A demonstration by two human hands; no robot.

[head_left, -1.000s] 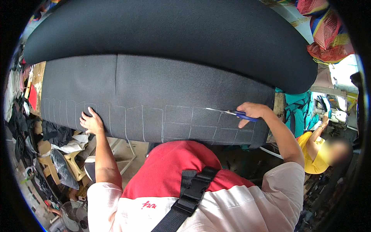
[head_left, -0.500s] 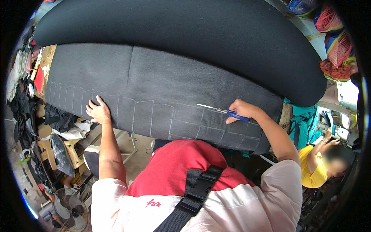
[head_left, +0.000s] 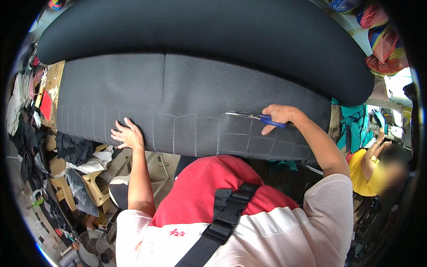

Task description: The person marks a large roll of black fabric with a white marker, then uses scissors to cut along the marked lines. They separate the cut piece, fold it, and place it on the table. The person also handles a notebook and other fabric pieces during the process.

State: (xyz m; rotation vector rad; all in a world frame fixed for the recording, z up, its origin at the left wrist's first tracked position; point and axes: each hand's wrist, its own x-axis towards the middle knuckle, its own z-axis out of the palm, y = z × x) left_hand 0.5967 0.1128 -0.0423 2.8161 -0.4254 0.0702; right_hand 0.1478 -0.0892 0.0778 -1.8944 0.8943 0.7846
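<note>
A sheet of dark grey fabric (head_left: pixel 200 84) lies over the table, with pale chalk outlines along its near half. My left hand (head_left: pixel 129 135) rests flat on it with fingers spread, close to the near edge at the left. On the right, my right hand (head_left: pixel 279 116) grips a pair of scissors (head_left: pixel 244 115) by its blue handles. Its silver blades point left along the upper chalk line. The scissors look nearly closed; whether cloth is between the blades I cannot tell.
A thick black fabric roll (head_left: pixel 200 26) spans the table's far side. Plastic stools (head_left: pixel 95 187), scraps and a fan (head_left: pixel 95 244) crowd the left. Teal cloth pieces (head_left: pixel 353 124) lie at the right, where another person in yellow (head_left: pixel 362 173) sits. Colourful net bags (head_left: pixel 382 44) hang far right.
The whole view has shifted a little. Against the chalk marks, my right hand and the scissors have moved left along the line. My left hand stays at about the same spot on the fabric.
</note>
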